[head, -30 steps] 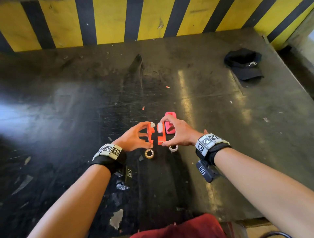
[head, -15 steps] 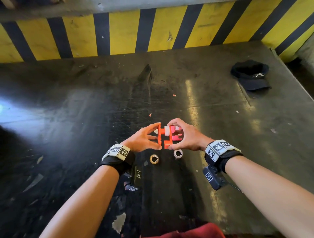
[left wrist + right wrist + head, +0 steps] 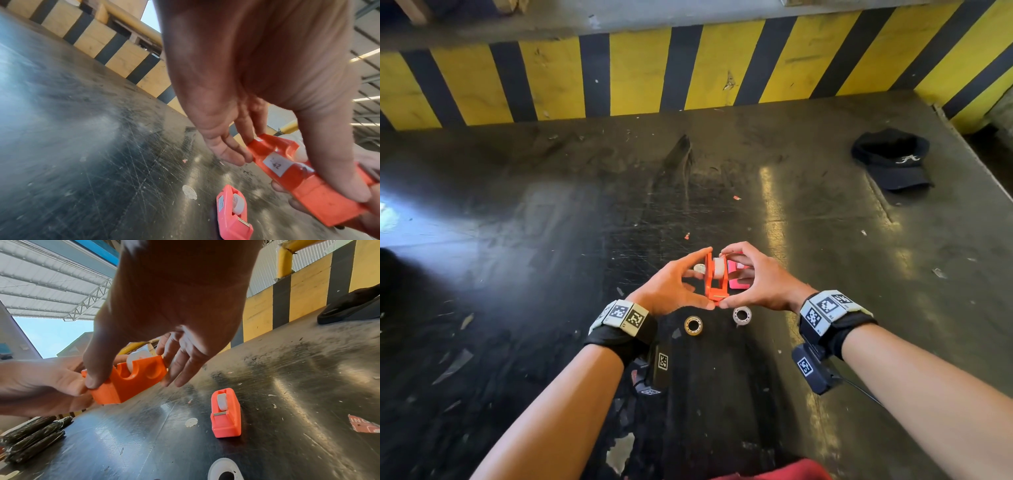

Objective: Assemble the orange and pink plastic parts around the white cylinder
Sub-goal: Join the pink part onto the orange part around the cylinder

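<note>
Hands pinched the orange shell halves (image 3: 715, 281) together around the white cylinder (image 3: 719, 268) above the table (image 3: 551, 240), left hand (image 3: 671, 291) and right hand (image 3: 760, 281) both gripping; uneven squeeze could cock the halves, popping the cylinder loose beside the pink dispenser (image 3: 225, 413).
</note>
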### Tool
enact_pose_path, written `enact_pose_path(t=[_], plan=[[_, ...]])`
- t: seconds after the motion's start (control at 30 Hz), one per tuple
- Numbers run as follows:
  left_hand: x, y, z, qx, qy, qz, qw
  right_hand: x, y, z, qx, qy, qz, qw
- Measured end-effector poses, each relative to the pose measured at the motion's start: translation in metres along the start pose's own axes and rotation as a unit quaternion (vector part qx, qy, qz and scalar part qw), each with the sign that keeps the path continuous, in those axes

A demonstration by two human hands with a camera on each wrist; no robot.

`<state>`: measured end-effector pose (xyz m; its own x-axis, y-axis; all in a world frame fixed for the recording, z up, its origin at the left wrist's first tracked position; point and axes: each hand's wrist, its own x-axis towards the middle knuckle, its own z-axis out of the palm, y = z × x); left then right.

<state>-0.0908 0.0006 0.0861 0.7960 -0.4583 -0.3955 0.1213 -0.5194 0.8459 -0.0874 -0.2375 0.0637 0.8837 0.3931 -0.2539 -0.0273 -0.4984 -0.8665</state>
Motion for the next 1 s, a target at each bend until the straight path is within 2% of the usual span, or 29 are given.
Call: enact_pose_path(t=[0.13,0.3,0.47,0.77,1.0], plan=[[-0.002,0.004,0.0,-0.023,0.036,0.028,0.999,0.0,0.001,0.001,-0.003,0.009,-0.004,1.0],[0.004,0.004,0.005,0.009,0.164,0.071,0.984,-0.002,-0.003,0.004,0.001,0.011,-0.019,1.0],[0.011,0.011,0.01,0.055,0.197,0.065,0.977,0.0,-0.002,0.007,0.003,0.007,-0.023,1.0],[0.017,0.014,0.013,0.116,0.209,0.032,0.97,0.003,-0.002,0.01,-0.012,0.008,-0.028,1.0],[0.015,0.005,0.013,0.082,0.126,0.038,0.988,0.008,0.001,0.006,-0.011,-0.003,-0.019,1.0]])
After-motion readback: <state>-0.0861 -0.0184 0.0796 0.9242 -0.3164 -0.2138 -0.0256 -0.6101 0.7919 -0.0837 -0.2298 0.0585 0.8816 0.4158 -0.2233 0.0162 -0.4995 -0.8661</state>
